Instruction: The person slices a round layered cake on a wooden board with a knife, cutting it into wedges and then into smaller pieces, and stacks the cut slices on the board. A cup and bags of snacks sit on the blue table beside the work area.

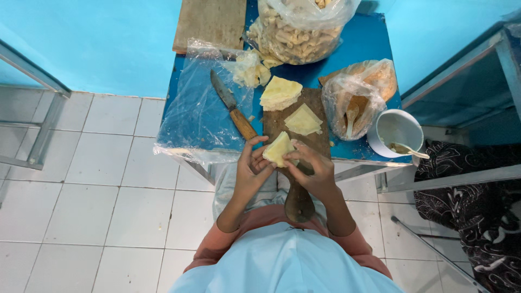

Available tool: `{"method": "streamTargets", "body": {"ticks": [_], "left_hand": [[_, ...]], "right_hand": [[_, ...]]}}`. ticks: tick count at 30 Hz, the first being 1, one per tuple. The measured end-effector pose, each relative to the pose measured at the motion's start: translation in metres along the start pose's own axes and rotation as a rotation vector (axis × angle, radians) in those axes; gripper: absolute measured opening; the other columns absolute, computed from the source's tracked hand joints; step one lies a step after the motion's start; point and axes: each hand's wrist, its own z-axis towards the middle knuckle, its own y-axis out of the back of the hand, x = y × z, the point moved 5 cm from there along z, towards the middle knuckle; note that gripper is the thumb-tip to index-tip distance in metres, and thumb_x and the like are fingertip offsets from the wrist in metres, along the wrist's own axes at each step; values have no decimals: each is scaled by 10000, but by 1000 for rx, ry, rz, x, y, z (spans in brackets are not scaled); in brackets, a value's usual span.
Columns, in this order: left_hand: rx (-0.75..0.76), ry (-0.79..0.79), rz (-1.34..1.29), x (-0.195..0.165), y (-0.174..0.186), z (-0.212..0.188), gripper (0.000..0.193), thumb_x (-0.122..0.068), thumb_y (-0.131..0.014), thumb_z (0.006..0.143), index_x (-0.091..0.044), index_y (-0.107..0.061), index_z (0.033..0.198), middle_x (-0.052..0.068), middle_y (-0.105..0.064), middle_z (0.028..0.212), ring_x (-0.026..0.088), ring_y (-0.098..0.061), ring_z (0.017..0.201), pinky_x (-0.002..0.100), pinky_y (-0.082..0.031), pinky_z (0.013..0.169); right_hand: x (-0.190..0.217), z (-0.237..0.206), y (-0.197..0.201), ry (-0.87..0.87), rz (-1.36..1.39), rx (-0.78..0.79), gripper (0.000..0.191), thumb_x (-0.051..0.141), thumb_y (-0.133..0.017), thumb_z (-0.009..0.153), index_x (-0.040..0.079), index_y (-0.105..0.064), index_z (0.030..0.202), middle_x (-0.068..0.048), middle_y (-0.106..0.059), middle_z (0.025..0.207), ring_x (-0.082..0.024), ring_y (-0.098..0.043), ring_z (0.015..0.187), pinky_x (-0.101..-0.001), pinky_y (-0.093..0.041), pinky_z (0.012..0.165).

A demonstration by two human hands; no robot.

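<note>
Both my hands hold one pale yellow dough wrapper (278, 148) folded over, just above the near end of a wooden cutting board (315, 103). My left hand (251, 169) grips its left side, my right hand (313, 171) pinches its right edge. A single square wrapper (303, 120) lies flat on the board. A stack of wrappers (280, 93) sits at the board's far end.
A knife (232, 106) with a wooden handle lies on a clear plastic sheet (198, 116) left of the board. A white bowl (399, 130) with a spoon stands at right, beside a plastic bag (353, 97). A large bag of rolled pieces (298, 30) sits at the back of the blue table (369, 38).
</note>
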Motion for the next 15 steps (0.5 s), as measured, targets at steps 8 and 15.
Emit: {"method": "streamTargets", "body": {"ticks": [8, 15], "left_hand": [[-43, -11, 33, 3, -1, 0, 635, 124, -694, 902, -18, -414, 1454, 175, -642, 1309, 174, -660, 1174, 289, -557, 974], [-52, -26, 77, -2, -4, 1, 621, 89, -717, 909, -3, -419, 1447, 166, -668, 1282, 173, -675, 1145, 290, -559, 954]], "right_hand": [[-5, -4, 0, -8, -45, 30, 579, 50, -856, 831, 10, -582, 1339, -75, -785, 1023, -219, -779, 988, -308, -599, 866], [-19, -7, -1, -88, -1, 6, 512, -6, -782, 895, 41, -577, 1362, -149, -767, 1123, -211, -787, 988, -313, -608, 874]]}}
